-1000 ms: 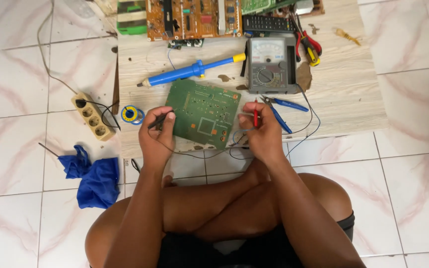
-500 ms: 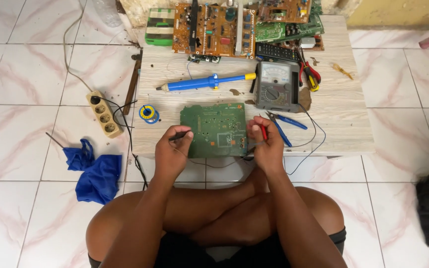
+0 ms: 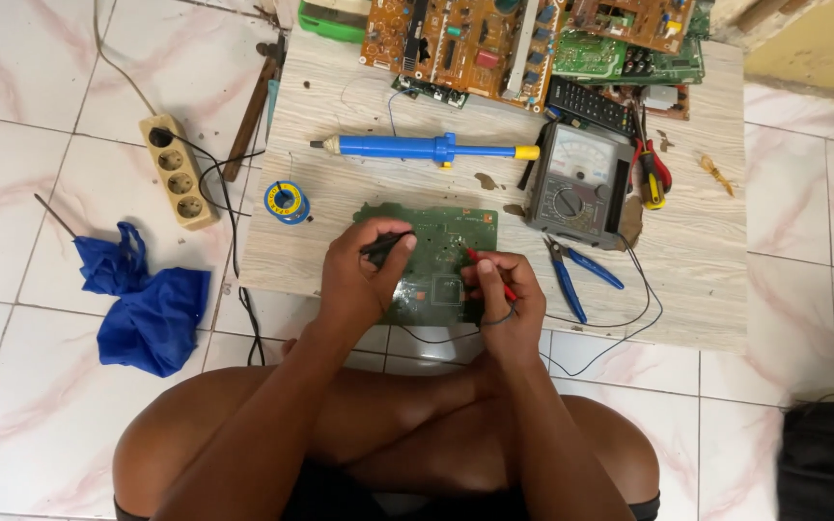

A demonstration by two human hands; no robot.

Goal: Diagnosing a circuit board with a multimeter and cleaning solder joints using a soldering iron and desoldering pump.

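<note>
Pale wood-grain counter [image 3: 697, 280] low over tiled floor [image 3: 31, 405]; green circuit board [image 3: 441, 260] near edge, blue desoldering pump [image 3: 417, 148] beyond, grey multimeter [image 3: 576, 183] right, solder spool [image 3: 288, 202] left, blue pliers [image 3: 571, 275], orange boards [image 3: 465, 43] far.

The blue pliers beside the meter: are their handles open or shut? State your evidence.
Open. The blue pliers lie flat on the board table, and their two handles spread apart into a V toward the table's near edge.

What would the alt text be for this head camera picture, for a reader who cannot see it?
A person seated cross-legged on a tiled floor presses a black probe in the left hand and a red probe in the right hand onto a green circuit board on a low wooden table, with an analog multimeter just beyond.
</note>
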